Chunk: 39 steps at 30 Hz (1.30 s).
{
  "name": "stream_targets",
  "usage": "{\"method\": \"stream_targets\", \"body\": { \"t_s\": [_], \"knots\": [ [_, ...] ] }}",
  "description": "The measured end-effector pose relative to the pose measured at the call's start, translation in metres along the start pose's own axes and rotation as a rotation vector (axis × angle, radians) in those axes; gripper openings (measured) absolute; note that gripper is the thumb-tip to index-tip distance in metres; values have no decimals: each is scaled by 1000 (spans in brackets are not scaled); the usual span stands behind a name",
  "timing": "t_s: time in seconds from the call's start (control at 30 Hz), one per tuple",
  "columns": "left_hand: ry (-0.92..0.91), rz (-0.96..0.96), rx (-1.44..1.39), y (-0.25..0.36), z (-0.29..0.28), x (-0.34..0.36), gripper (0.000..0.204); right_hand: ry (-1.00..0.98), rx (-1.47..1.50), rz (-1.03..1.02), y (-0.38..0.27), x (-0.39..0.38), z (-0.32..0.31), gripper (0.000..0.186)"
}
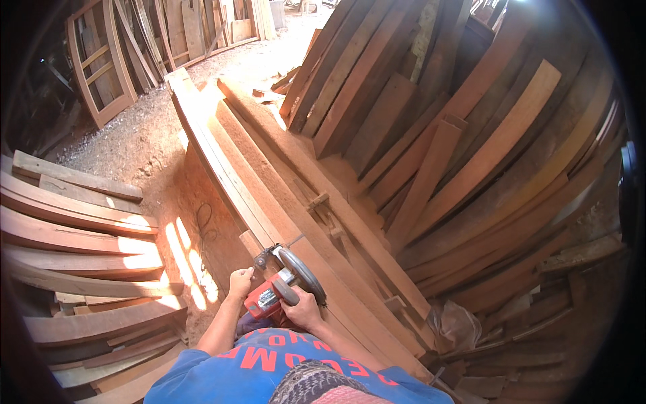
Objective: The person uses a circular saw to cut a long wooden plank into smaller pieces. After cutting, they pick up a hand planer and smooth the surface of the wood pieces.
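Note:
A red and grey circular saw [264, 299] rests on a long wooden beam [232, 185] that runs away from me toward the upper left. My right hand [304, 311] is wrapped round the saw's dark rear handle, close to the round blade guard [303, 269]. At the saw's front left side, the closed fingers of my left hand [240, 283] hold a small part of it, possibly a front knob or guide. The blade's lower part is hidden by the guard and the wood. A thin line runs lengthwise along the beam ahead of the saw.
Right of the beam lies a parallel sawdust-covered timber [323, 178], with small wood blocks between. Many boards [498, 135] lean on the right. Stacked planks [81, 236] lie at left. Wooden frames [101, 67] stand at the back, and a plastic bag [459, 324] sits near right.

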<state>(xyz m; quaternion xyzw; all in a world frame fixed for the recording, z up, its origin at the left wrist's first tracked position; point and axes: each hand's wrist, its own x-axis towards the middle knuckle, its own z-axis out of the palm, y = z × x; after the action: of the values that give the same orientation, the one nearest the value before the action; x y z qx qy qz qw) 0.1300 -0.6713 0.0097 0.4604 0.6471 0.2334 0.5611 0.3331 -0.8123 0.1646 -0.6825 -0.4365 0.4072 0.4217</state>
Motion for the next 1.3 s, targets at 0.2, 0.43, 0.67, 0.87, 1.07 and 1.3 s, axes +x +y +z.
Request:
{"method": "stream_targets", "body": {
  "t_s": [0.2, 0.43, 0.67, 0.87, 1.07, 1.3],
  "knots": [
    [-6, -33, -17, 3, -6, 19, 34, -10, 23, 9, 0, 19, 7, 23],
    [0, -17, -64, 14, -9, 27, 34, -10, 8, 8, 0, 33, 15, 24],
    [10, -97, -94, 17, -15, 42, 35, -17, -2, -4, 1, 48, 22, 24],
    [-7, -123, -80, 27, -21, 51, 34, -13, 4, 14, -1, 61, 28, 24],
    [19, -40, -43, 35, -27, 66, 33, -24, 21, 46, -13, 78, 35, 23],
    [17, -18, -59, 38, -37, 86, 34, -12, 6, 16, -26, 95, 44, 21]
  ]
}}
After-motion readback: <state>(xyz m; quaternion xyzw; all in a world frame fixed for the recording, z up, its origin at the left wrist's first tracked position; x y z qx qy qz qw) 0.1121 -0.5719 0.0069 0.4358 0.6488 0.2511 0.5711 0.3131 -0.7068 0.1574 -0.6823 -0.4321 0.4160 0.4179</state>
